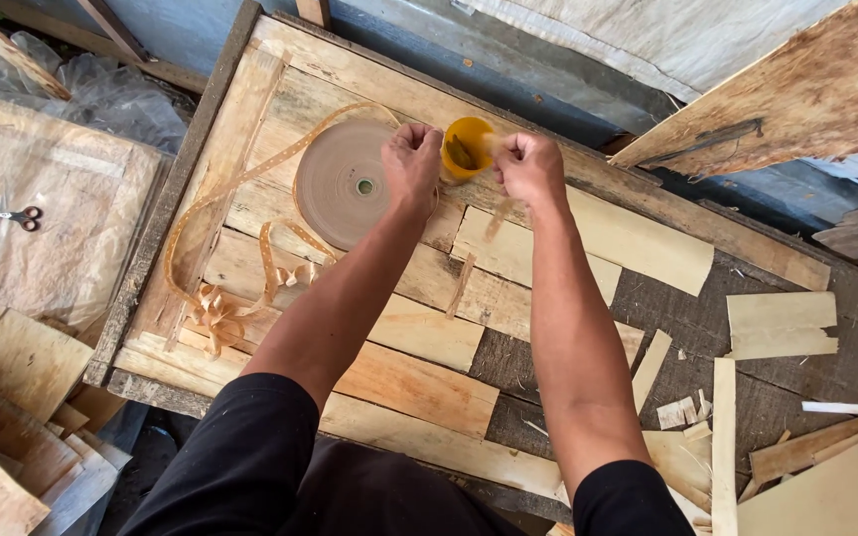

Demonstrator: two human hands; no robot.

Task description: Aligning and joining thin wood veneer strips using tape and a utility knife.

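Note:
My left hand (411, 162) and my right hand (528, 165) are both closed at the far side of a wooden work table (280, 79). Between them stands a small yellow cup (466, 147) with a brush-like thing inside. My right hand pinches a thin brown strip of tape near the cup's rim. My left hand rests over the edge of a large flat roll of brown paper tape (350, 184). A loose tail of that tape (215, 298) curls across the table to the left.
Thin pale veneer sheets (638, 238) and scraps (782, 325) lie over the table's right side. Scissors (22, 216) rest on a plastic-covered board at the left. Wood offcuts (12, 437) pile at the lower left. A plywood panel (796, 89) leans at the upper right.

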